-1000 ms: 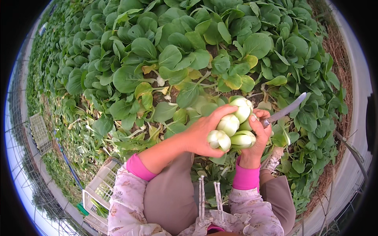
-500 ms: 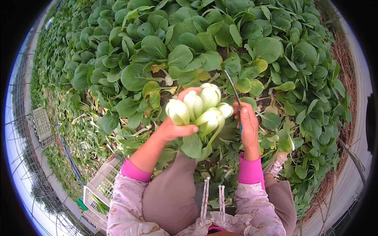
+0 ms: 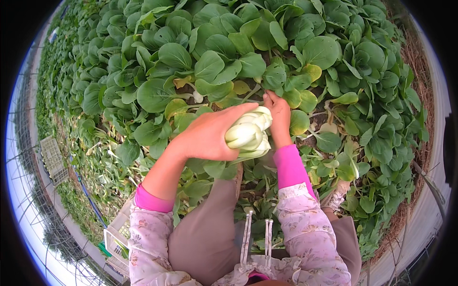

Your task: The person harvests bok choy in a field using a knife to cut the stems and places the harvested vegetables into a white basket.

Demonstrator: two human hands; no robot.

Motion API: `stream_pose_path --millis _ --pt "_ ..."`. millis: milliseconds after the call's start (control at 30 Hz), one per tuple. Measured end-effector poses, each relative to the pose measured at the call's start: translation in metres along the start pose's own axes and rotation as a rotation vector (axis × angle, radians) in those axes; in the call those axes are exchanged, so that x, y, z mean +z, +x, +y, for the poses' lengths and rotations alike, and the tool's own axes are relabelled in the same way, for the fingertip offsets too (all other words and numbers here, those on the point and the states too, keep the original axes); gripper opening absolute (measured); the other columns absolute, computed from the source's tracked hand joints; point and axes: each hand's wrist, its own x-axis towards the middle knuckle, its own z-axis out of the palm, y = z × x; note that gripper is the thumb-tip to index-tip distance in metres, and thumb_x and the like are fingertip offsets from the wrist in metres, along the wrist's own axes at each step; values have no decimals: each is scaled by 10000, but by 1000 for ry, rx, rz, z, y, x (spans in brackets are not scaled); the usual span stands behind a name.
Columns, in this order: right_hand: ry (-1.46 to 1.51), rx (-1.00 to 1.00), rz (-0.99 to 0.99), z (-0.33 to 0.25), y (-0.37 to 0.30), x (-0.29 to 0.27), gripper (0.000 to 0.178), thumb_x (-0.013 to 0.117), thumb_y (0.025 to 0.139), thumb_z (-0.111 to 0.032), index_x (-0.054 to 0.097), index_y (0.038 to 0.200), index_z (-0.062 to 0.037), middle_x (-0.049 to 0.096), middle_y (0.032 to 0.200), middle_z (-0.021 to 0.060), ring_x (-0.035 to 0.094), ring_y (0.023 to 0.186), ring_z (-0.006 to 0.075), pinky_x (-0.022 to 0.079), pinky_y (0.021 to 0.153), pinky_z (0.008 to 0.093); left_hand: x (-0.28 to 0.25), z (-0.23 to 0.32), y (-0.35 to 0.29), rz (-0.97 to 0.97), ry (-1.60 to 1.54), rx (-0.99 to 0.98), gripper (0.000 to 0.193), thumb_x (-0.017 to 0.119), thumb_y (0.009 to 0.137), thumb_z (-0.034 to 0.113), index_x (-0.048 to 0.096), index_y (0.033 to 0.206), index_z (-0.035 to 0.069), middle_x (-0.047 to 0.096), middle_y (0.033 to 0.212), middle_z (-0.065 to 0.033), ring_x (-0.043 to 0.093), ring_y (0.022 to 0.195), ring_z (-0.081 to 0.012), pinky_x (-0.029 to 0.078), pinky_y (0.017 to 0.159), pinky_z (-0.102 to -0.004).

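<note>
My left hand (image 3: 205, 136) is wrapped round a bunch of bok choy (image 3: 249, 135), the pale, bulbous bases turned up and toward the right. Beyond and to the right of that bunch, my right hand (image 3: 280, 114) reaches low among the bok choy plants (image 3: 275, 76), its fingers closed. The sickle it held a moment earlier is hidden now by the hand and leaves. Yellowing leaves (image 3: 307, 100) hang close to its fingertips.
Dense green rows fill the far side. Cut leaves (image 3: 195, 183) litter the ground around my knees. At the lower left stands a white plastic crate (image 3: 112, 238), with another crate (image 3: 54, 159) farther off. A blue hose (image 3: 90, 200) runs between them.
My right hand has moved forward and left, down among the plants, and the sickle blade has gone from sight. My left hand has turned the bok choy bunch over toward the right.
</note>
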Motion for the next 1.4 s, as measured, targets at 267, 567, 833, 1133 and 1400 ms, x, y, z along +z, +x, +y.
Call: stream_pose_path --millis 267,567,833,1133,1400 --pt "458 530 -166 8 0 -1 257 541 897 -138 608 1041 64 661 888 77 609 757 146 487 673 267 -21 -4 81 33 672 -236 648 574 620 206 469 1239 45 276 1451 -146 623 919 -326 492 794 -409" --pt "221 238 -121 14 -4 32 312 539 889 -166 586 1161 -20 604 814 84 525 726 174 434 679 281 -9 -38 63 19 939 -461 544 512 679 151 473 1209 29 208 1476 -169 657 811 -317 516 721 -412" --pt "621 536 -317 18 24 40 388 517 907 -225 518 1263 -72 632 1079 100 609 803 221 465 769 323 -16 -61 57 152 740 -482 525 505 685 153 459 1188 6 270 1458 -113 639 828 -356 505 753 -440" --pt "346 329 -431 45 64 80 404 538 874 -239 540 1214 -20 647 1000 106 592 873 212 450 810 334 -16 -72 56 214 626 -531 587 536 658 191 449 1208 5 290 1454 -76 619 909 -352 486 817 -430" --pt "194 131 -200 29 3 71 346 526 878 -180 570 1169 0 647 833 109 598 746 180 465 707 318 -10 -49 11 333 482 -361 652 624 603 174 465 1215 12 326 1430 -10 614 905 -342 492 780 -400"
